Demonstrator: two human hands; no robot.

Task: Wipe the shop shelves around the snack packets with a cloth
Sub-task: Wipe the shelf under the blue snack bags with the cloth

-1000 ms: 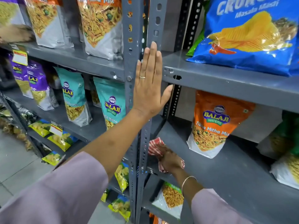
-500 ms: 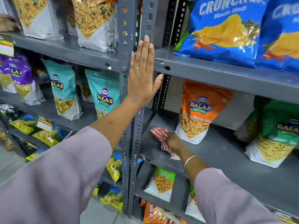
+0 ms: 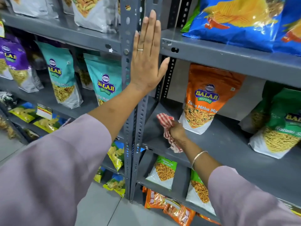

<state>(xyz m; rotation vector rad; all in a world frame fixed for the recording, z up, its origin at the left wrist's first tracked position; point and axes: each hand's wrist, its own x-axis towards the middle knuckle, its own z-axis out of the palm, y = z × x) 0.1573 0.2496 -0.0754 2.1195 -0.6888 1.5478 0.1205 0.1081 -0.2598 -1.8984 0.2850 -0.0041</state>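
My left hand lies flat and open against the grey upright post between two shelf bays, fingers pointing up. My right hand is closed on a red-and-white checked cloth, pressed onto the grey middle shelf of the right bay. The cloth touches the shelf just left of an upright orange snack packet. A green packet stands further right on the same shelf.
Blue crisp bags lie on the shelf above. Teal packets and purple packets fill the left bay. Green-topped packets and orange foil packs sit on lower shelves. Grey floor tiles lie below.
My right hand has slid the cloth along the middle shelf, away from the front edge and toward the orange packet. My left hand has stayed on the post while the view shifted left.
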